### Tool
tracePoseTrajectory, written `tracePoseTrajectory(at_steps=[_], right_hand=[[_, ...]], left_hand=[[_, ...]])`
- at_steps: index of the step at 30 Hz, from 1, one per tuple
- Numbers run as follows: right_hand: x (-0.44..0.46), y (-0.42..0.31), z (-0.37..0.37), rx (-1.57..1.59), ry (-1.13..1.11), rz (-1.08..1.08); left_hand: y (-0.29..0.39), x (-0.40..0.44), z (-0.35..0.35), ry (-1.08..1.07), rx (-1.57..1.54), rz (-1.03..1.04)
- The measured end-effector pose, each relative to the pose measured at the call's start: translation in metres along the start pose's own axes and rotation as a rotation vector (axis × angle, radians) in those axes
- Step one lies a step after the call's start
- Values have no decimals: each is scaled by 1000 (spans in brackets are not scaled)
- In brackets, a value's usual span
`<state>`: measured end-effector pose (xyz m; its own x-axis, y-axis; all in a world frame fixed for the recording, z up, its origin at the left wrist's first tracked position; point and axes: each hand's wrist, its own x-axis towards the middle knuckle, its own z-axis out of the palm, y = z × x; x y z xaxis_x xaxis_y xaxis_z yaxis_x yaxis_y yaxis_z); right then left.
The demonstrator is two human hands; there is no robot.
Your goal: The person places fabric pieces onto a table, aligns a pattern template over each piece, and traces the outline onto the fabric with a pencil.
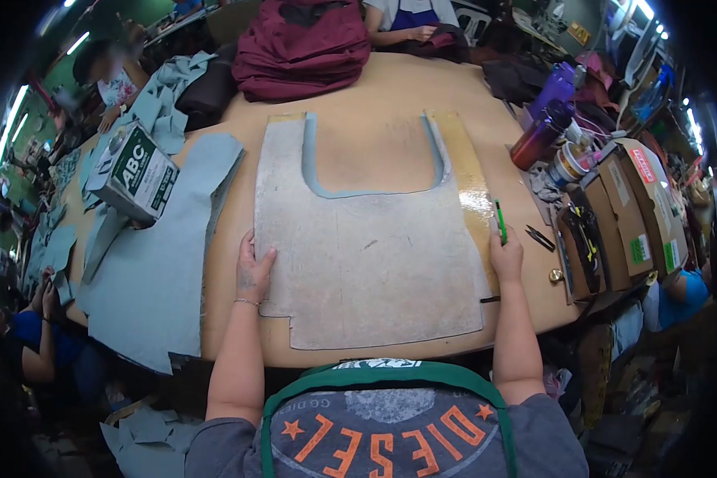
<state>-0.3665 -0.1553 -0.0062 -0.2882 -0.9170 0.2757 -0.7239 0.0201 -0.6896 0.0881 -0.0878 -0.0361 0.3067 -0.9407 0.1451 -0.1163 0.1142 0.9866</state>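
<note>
A large, worn grey-white pattern template (pixel 374 263) with a deep U-shaped cutout lies flat in front of me. Blue-grey material (pixel 374 193) shows along the cutout's edge beneath it. My left hand (pixel 253 267) is closed at the template's left edge, thumb on top and fingers along the side. On the right, my right hand (pixel 506 253) is closed around a green pen (pixel 499 219), which points away from me. That hand rests beside a shiny yellowish strip (pixel 472 175) along the template's right side. Small black thread snips (pixel 540 237) lie just right of it.
Left are blue-grey cut pieces (pixel 155 275) with an ABC tin (pixel 134 174) on them. Maroon fabric (pixel 301 52) is piled at the back. Bottles (pixel 543 134) and cardboard boxes (pixel 625 211) line the right edge, near a small brass-coloured object (pixel 555 276). Other people work around the table.
</note>
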Motion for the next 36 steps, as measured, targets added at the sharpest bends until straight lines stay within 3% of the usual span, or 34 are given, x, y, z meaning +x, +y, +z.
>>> tracePoseTrajectory(at_steps=[3,6,18,23,25,27,29,32,36], right_hand=[[8,13,7,1,-39,-37],[5,20,15,-103,-25,-153],[2,23,14,-259,-26,-199],[6,37,16,-343,-51,-187],[2,40,3,-239,-46,-224],[-12,40,-25,-148,-65,-107],[-42,34,-66,-37,-246,40],[-95,44,-89,193,-439,215],[-147,1,-71,-81,-325,-58]], left_hand=[[-11,2,-2,37,78,79],[-6,6,-5,41,607,113],[21,20,2,-95,878,-158],[54,11,13,-96,1272,-258],[21,-1,-7,16,1167,14],[54,-38,-16,-144,1049,291],[77,-82,-12,-324,1015,427],[73,-126,7,-531,1022,457],[50,-127,27,-540,1040,435]])
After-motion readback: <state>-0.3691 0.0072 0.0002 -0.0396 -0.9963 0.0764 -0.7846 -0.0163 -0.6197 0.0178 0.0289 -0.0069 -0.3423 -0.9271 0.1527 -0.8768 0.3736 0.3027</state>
